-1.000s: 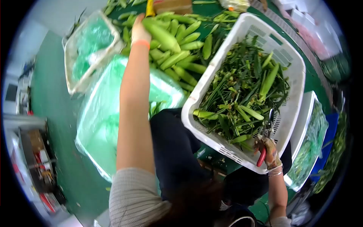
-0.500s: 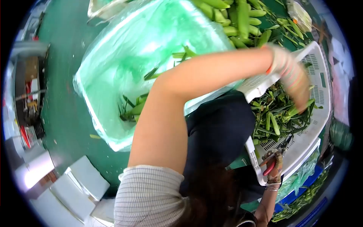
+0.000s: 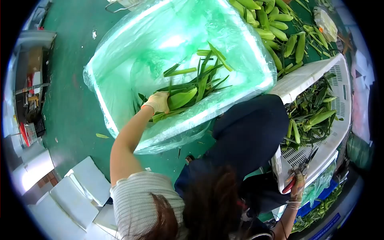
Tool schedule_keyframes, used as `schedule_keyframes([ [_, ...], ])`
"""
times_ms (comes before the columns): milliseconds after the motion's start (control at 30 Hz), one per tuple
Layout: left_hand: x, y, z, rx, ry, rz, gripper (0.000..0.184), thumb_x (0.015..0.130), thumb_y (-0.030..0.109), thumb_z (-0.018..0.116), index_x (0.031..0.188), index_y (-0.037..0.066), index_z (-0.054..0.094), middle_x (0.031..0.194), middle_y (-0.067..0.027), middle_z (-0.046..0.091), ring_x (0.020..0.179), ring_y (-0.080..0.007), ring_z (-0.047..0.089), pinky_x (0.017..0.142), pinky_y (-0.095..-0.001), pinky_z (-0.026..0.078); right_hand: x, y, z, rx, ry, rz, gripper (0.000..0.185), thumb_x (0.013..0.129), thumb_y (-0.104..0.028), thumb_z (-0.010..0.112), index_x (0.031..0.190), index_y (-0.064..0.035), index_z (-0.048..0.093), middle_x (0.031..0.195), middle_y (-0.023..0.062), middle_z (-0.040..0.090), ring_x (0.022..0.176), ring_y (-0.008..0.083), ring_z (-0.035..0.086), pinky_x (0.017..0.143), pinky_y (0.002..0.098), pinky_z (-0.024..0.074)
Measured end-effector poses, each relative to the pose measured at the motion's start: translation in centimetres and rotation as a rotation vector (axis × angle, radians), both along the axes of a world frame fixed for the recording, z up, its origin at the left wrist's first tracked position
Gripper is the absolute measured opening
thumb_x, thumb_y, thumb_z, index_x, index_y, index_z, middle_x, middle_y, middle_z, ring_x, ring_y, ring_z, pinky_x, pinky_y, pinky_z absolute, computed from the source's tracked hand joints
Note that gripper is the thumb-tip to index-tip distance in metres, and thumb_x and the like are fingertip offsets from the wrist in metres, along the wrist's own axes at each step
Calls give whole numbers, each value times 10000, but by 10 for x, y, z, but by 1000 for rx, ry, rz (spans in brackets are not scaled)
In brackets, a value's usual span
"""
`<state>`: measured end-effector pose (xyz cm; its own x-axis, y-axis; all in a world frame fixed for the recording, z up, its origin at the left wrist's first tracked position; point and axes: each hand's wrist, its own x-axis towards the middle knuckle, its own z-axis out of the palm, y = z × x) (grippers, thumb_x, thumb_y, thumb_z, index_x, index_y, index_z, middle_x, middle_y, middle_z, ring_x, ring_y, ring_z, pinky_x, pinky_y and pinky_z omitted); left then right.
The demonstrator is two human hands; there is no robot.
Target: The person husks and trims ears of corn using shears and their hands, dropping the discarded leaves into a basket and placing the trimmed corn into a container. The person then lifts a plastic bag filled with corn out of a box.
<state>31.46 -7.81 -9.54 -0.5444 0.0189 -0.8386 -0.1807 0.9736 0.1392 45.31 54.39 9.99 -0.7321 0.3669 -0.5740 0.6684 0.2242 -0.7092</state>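
Observation:
My left hand (image 3: 159, 102), in a pale glove, is inside a white crate lined with a green plastic bag (image 3: 132, 60). Its fingers close on one end of a green ear of corn in its husk (image 3: 182, 99). Long leaves and cut stalks (image 3: 208, 80) lie around it. At the lower right, my right hand (image 3: 297, 187), in a soiled glove, grips pruning shears (image 3: 307, 160) with red handles. The blades point up over the rim of a white slatted basket (image 3: 340, 96). Inside that basket are leafy trimmings and an unhusked ear (image 3: 321, 118).
Many green ears of corn (image 3: 276, 24) are piled on the green floor at the upper right. A crumpled plastic bag (image 3: 325, 24) lies beyond them. White boxes (image 3: 76, 200) stand at the lower left. My knee (image 3: 252, 124) is between the lined crate and the basket.
My left hand has swung left from above the slatted basket into the lined crate and is now on an ear of corn there. My right hand stays by the basket with the shears.

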Motion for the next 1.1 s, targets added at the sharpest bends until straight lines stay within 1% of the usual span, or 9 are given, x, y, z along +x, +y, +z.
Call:
schedule_keyframes([
  [100,5,-2,38,78,132,47,727,601,269,774,1240,45,508,1226,-175,542,1165,-311,509,945,-385,449,-8,-15,11,48,13,-153,467,778,-106,687,1191,-49,479,989,50,550,836,153,553,710,283,496],
  [267,-29,27,163,191,438,295,625,638,257,760,1162,48,489,1159,-136,576,1006,-319,593,862,-375,480,-34,-67,55,602,63,525,717,637,-164,746,1239,18,401,980,201,603,932,327,599,777,377,506],
  [467,-109,169,264,393,1398,-264,688,651,169,750,1244,87,412,1097,-142,584,940,-329,600,790,-404,499,-97,-127,84,340,110,674,889,658,-425,771,1262,69,344,952,229,604,878,357,610,788,409,494],
  [567,-129,243,301,295,1449,-541,675,633,155,749,1231,85,444,1055,-147,581,923,-333,598,795,-405,497,-115,-112,72,139,186,525,809,658,-482,755,1138,71,411,915,232,584,852,324,597,772,393,482],
  [700,-108,336,318,181,1269,-971,677,614,164,747,1224,75,467,1043,-120,578,969,-302,575,847,-376,470,-119,-67,82,-77,418,259,524,725,-284,740,1067,27,492,950,82,571,861,146,528,758,288,457],
  [767,-103,357,313,161,1142,-997,716,605,177,750,1250,74,455,1053,-113,573,988,-290,563,857,-372,458,-114,-53,68,-279,352,198,585,717,-384,753,1034,48,520,914,109,566,887,183,523,765,314,456],
  [933,-102,394,291,304,1087,-1133,693,614,126,722,1261,91,476,1074,-115,570,958,-289,554,843,-385,449,-61,-36,37,-164,368,101,262,723,-206,716,788,-4,563,648,86,611,540,170,589,510,319,498],
  [1033,-127,399,292,568,1271,-1159,687,549,56,718,1210,114,537,1073,-72,589,1010,-272,548,977,-390,359,-11,-11,11,87,160,167,307,739,-221,708,897,5,573,701,90,619,588,147,587,560,307,497],
  [1100,-140,408,295,534,1251,-1278,660,591,89,683,1230,142,526,1113,-48,563,1082,-235,517,1032,-441,300,8,8,8,-91,134,36,405,733,-271,740,971,1,558,723,85,614,623,141,587,593,306,494],
])
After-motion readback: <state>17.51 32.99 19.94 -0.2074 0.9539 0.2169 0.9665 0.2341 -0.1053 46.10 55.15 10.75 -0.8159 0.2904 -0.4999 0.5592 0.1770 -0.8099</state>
